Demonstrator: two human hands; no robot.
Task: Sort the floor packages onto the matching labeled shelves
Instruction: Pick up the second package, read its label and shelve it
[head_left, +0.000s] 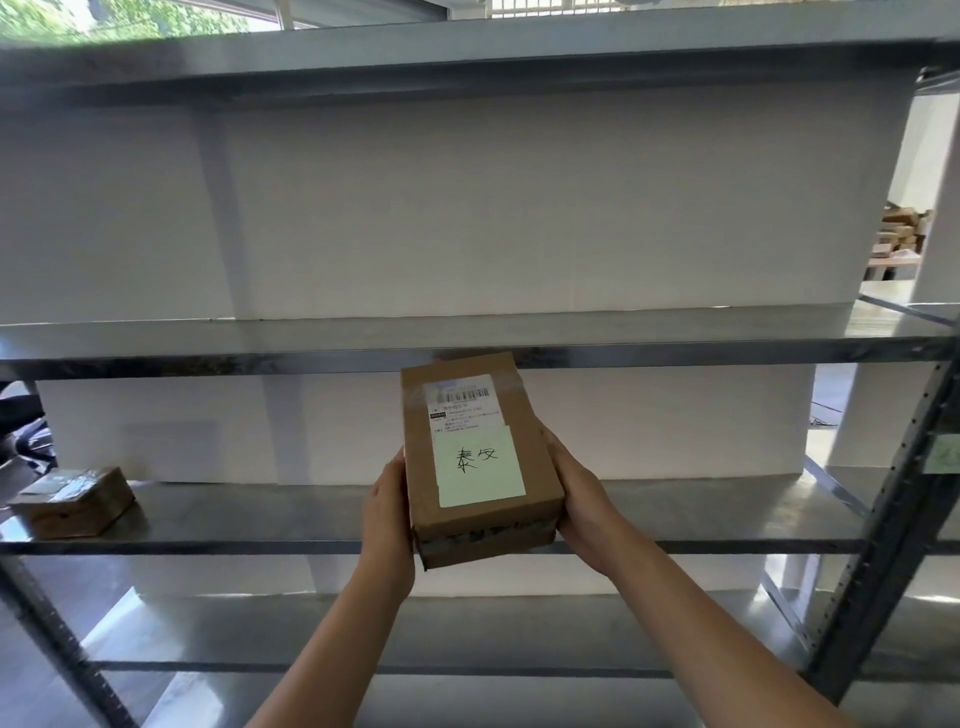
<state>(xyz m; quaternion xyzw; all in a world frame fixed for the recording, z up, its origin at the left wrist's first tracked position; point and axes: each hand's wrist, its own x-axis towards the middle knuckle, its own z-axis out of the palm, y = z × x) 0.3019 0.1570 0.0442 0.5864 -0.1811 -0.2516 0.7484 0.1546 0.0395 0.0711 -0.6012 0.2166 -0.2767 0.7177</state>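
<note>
A brown cardboard package (540, 467) is held up in front of the metal shelf rack (208, 512). It carries a white barcode label and a pale green note with handwritten characters. My left hand (387, 514) grips its left side and my right hand (582, 499) grips its right side. The package hangs in the air between the middle shelf (675, 340) and the shelf below it, with its far end near the middle shelf's front edge.
A second taped brown package (78, 501) lies at the left end of the lower shelf. A dark perforated upright (893, 525) stands at the right with a green tag (946, 454) on it. Several boxes (901, 231) are piled far off at the right.
</note>
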